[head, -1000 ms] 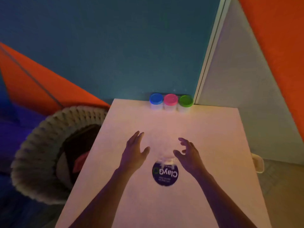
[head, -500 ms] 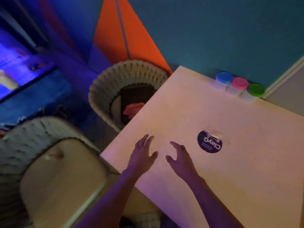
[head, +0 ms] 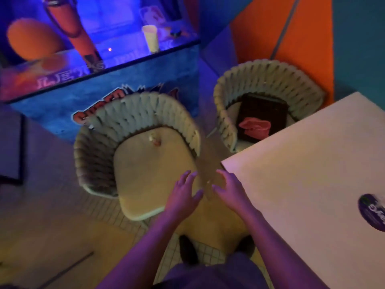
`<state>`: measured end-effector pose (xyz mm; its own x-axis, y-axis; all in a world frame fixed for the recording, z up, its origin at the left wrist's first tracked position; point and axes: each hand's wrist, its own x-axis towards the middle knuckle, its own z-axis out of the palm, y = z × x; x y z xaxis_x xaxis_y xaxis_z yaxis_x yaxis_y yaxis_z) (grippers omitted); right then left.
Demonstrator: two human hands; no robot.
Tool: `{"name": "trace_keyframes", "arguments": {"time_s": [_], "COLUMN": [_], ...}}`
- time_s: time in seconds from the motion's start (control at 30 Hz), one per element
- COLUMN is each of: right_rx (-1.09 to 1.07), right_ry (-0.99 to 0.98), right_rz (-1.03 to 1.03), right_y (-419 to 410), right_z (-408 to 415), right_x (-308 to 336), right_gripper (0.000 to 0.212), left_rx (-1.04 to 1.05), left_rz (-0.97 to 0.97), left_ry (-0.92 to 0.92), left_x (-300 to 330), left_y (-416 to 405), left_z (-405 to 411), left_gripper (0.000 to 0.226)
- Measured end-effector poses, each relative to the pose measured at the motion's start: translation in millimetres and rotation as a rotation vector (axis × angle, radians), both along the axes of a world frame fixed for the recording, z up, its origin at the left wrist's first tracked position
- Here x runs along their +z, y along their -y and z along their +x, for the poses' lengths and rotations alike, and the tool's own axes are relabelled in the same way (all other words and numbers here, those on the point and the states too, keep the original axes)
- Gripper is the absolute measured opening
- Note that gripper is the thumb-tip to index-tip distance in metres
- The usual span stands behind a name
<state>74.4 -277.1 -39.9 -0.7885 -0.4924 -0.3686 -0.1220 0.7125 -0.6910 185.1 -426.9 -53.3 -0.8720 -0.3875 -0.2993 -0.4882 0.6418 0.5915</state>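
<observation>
Item under the hands: the cream padded seat (head: 145, 174) of the nearest chair. It is a smooth cushion, square with rounded corners, set inside a curved backrest of thick pale woven rope (head: 135, 113). The seat stands just left of the table corner, directly ahead of the person.

The left hand (head: 183, 197) is over the seat's right front edge, fingers straight and spread, holding nothing. Whether it touches the cushion cannot be told. The right hand (head: 229, 188) is at the near left corner of the white square table with a smooth matt top (head: 302, 163). Its fingers are spread and slightly curved, its thumb points toward the left hand, and it holds nothing. The hands are near each other but apart, above the gap between seat and table.

On the seat, close to the backrest, lies a small pale and reddish object (head: 155, 140), too blurred to identify. A round dark purple label (head: 373, 213) lies flat on the table, cut off by the right edge of view.

A second woven rope chair (head: 270, 80) stands at the table's far left side. It holds a dark brown rectangular item (head: 262, 109) with a crumpled pink cloth (head: 255, 127) on top.

The floor of small pale square tiles (head: 170, 247) runs under the chairs. Beyond them is a blue counter with printed lettering on its front (head: 135, 80). A pale tapered cup (head: 150, 38) stands upright on it.
</observation>
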Motion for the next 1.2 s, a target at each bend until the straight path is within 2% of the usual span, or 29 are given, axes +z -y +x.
{"name": "trace_keyframes", "arguments": {"time_s": [0.23, 0.53, 0.8, 1.2], "right_rx": [0.150, 0.313, 0.356, 0.325], "right_ry": [0.095, 0.139, 0.205, 0.151], "right_rz": [0.080, 0.180, 0.212, 0.284], "right_y": [87, 178, 261, 365], "right_z": [14, -19, -74, -137], "right_x": [-25, -76, -128, -218], "right_gripper": [0.062, 0.059, 0.056, 0.055], "left_rx": [0.215, 0.407, 0.537, 0.478], "left_rz": [0.035, 0.068, 0.076, 0.124], "left_ry": [0.086, 0.228, 0.269, 0.221], "left_x": [-12, -41, -78, -158], "left_y": [71, 143, 210, 295], "left_z": [56, 63, 11, -95], "left_gripper": [0.067, 0.067, 0.063, 0.060]}}
